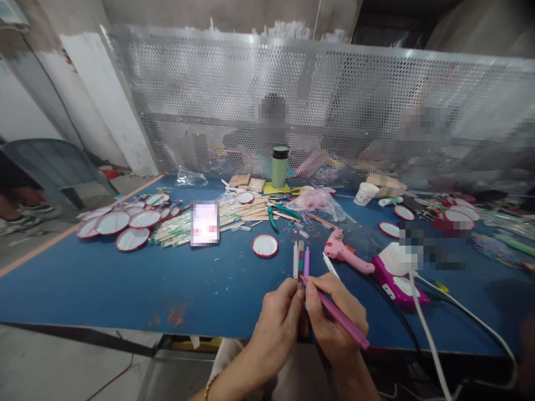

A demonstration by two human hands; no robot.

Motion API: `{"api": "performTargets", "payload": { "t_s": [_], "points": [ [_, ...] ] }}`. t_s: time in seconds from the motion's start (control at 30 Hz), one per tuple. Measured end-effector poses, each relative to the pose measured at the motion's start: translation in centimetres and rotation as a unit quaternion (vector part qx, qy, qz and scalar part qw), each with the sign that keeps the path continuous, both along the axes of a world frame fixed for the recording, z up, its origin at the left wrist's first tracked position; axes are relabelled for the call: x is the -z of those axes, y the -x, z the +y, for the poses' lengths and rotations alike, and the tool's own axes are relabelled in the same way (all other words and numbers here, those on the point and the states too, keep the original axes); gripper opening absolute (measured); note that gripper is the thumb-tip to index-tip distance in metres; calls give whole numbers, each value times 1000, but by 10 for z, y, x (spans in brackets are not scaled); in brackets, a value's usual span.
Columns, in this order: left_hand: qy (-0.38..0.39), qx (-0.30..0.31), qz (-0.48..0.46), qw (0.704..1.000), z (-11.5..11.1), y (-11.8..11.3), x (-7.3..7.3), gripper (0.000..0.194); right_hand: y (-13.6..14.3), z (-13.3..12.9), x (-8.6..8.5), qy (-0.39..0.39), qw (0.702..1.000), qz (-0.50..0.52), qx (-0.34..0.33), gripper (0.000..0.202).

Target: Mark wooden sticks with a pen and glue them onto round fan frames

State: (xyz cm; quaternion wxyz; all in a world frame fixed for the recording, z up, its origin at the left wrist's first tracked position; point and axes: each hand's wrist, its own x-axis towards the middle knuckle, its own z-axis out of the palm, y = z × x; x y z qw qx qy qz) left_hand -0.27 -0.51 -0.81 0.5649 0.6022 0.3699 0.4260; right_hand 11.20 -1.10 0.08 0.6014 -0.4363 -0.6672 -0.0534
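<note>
Left grip (276, 313) pinches the banded stick (301, 260); right grip (330, 328) closes round the pink marker (349, 326); I'd stroke lightly.

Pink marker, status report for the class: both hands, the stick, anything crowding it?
Right hand grips pink marker, tip at banded stick. Left hand pinches the stick's near end. White pen and purple pen close on either side.

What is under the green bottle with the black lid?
Something flat and yellow shows around the base of the green bottle. The part directly beneath is covered, so I cannot tell what is there.
</note>
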Motion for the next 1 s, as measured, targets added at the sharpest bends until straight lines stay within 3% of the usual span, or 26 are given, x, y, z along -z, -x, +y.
{"api": "performTargets", "payload": {
  "t_s": [0.77,0.87,1.0],
  "points": [
    [33,2,-4,999,1,0,-7,38,-1,-2,-2,-10,1000,-7,12,12],
    [71,18,-15,997,4,2,-9,42,-2,-4,-3,-31,999,26,34,13],
    [94,26,-20,995,6,2,-9,48,-4,-4,-3,15,993,98,58,8]
  ]
}}
